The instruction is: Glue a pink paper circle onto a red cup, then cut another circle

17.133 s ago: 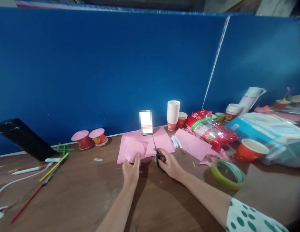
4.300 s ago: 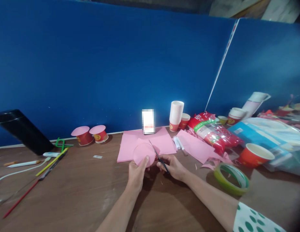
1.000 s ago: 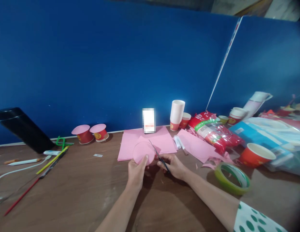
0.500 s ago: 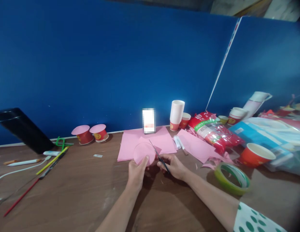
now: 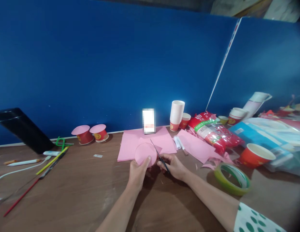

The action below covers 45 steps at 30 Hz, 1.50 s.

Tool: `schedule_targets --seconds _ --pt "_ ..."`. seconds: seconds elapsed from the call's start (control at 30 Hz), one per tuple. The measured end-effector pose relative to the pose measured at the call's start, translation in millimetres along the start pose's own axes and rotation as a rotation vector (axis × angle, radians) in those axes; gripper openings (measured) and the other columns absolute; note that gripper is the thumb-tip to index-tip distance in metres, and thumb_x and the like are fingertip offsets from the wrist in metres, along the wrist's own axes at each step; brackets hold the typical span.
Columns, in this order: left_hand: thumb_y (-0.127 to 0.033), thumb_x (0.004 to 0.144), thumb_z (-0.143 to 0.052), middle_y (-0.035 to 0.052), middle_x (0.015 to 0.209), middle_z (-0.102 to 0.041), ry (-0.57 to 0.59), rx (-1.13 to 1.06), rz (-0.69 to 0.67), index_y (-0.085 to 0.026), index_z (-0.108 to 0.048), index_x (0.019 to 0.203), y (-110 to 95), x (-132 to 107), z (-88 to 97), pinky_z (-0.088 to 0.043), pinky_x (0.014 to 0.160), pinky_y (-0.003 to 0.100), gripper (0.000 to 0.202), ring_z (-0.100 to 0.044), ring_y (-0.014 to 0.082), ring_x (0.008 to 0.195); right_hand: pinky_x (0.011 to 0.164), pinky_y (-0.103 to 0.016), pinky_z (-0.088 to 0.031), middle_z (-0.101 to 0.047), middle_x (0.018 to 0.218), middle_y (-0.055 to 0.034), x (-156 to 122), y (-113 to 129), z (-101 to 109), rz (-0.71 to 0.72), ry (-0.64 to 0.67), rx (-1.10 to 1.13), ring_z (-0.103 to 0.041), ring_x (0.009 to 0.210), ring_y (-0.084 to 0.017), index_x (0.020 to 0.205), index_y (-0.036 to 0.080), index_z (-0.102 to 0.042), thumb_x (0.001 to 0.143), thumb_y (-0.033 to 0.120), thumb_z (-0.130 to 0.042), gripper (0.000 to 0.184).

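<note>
A round pink paper disc [image 5: 145,154] was held just above the brown wooden table [image 5: 74,193], in front of a stack of flat pink paper sheets [image 5: 130,145]. The left hand [image 5: 137,172] pinched its lower edge, thumb on top. The right hand [image 5: 172,166] gripped small dark-handled scissors [image 5: 159,157], blades at the disc's right edge. A green tape roll [image 5: 231,178] and an orange paper cup [image 5: 256,155] lay off to the right.
</note>
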<state>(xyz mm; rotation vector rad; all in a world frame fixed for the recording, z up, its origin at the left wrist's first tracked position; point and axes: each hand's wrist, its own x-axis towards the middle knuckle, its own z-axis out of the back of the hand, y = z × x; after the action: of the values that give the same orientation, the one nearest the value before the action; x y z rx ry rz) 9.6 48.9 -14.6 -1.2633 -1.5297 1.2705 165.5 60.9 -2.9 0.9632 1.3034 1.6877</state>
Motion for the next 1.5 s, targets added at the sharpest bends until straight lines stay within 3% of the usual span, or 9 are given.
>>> schedule_targets --seconds 0.43,0.57,0.67,0.83,1.0,1.1,1.33,1.5 --pt "-0.040 0.059 -0.065 0.0022 0.044 -0.055 0.044 0.086 0.041 -0.007 -0.061 0.064 -7 -3 0.6 -0.040 0.036 0.022 0.034 -0.048 0.0111 0.037 0.043 -0.018 -0.034 -0.048 0.053 0.0043 0 0 -1 0.009 -0.001 0.069 -0.043 0.045 -0.007 0.076 0.014 -0.057 0.073 0.036 -0.058 0.022" --pt "-0.042 0.058 -0.066 0.0014 0.045 -0.054 0.025 0.067 0.047 -0.007 -0.061 0.065 -2 -2 1.9 -0.039 0.035 0.021 0.035 -0.047 0.0102 0.036 0.037 -0.017 -0.032 -0.046 0.051 0.0053 1 -3 -2 -0.057 -0.026 0.145 -0.040 0.040 -0.006 0.086 0.015 -0.057 0.072 0.039 -0.057 0.027" --pt "-0.042 0.059 -0.065 0.0016 0.045 -0.054 -0.002 0.078 0.039 -0.007 -0.062 0.066 1 -1 1.8 -0.038 0.034 0.020 0.036 -0.046 0.0096 0.036 0.033 -0.016 -0.030 -0.048 0.053 0.0046 3 -6 -2 -0.107 -0.082 0.200 -0.042 0.038 -0.007 0.094 0.016 -0.055 0.071 0.041 -0.057 0.033" --pt "-0.033 0.059 -0.068 0.0055 0.064 -0.063 -0.059 -0.005 -0.053 -0.008 -0.062 0.084 -3 3 1.4 -0.045 0.044 0.021 0.036 -0.054 0.0105 0.047 0.032 -0.015 -0.028 -0.053 0.054 0.0053 8 -11 3 -0.068 -0.261 0.180 -0.047 0.041 -0.010 0.099 0.021 -0.043 0.070 0.040 -0.057 0.038" --pt "-0.027 0.056 -0.071 0.0056 0.068 -0.063 -0.098 -0.226 0.028 -0.008 -0.061 0.084 -8 7 3.6 -0.049 0.049 0.023 0.036 -0.056 0.0110 0.050 0.039 -0.018 -0.030 -0.043 0.050 0.0069 11 -16 10 0.090 -0.507 -0.072 -0.040 0.044 -0.008 0.066 0.020 -0.040 0.068 0.034 -0.060 0.025" --pt "-0.022 0.054 -0.073 0.0057 0.077 -0.064 -0.090 -0.372 0.065 -0.011 -0.060 0.085 -9 9 4.8 -0.051 0.055 0.025 0.035 -0.059 0.0119 0.058 0.046 -0.020 -0.032 -0.040 0.052 0.0061 11 -14 10 0.131 -0.573 -0.209 -0.039 0.049 -0.009 0.060 0.019 -0.040 0.069 0.031 -0.060 0.025" --pt "-0.018 0.054 -0.072 -0.0010 0.064 -0.060 -0.051 -0.435 0.065 -0.012 -0.058 0.069 -6 12 10.5 -0.047 0.047 0.017 0.021 -0.055 0.0076 0.053 0.054 -0.023 -0.039 -0.050 0.064 0.0016 12 -16 4 0.134 -0.489 -0.136 -0.048 0.058 -0.012 0.072 0.018 -0.046 0.073 0.029 -0.054 0.013" --pt "-0.018 0.053 -0.073 -0.0014 0.062 -0.058 -0.061 -0.408 0.067 -0.011 -0.059 0.071 -5 10 11.3 -0.044 0.042 0.015 0.023 -0.051 0.0056 0.048 0.052 -0.021 -0.038 -0.050 0.064 0.0023 14 -18 4 0.123 -0.455 -0.036 -0.048 0.058 -0.012 0.075 0.018 -0.046 0.070 0.028 -0.057 0.016"
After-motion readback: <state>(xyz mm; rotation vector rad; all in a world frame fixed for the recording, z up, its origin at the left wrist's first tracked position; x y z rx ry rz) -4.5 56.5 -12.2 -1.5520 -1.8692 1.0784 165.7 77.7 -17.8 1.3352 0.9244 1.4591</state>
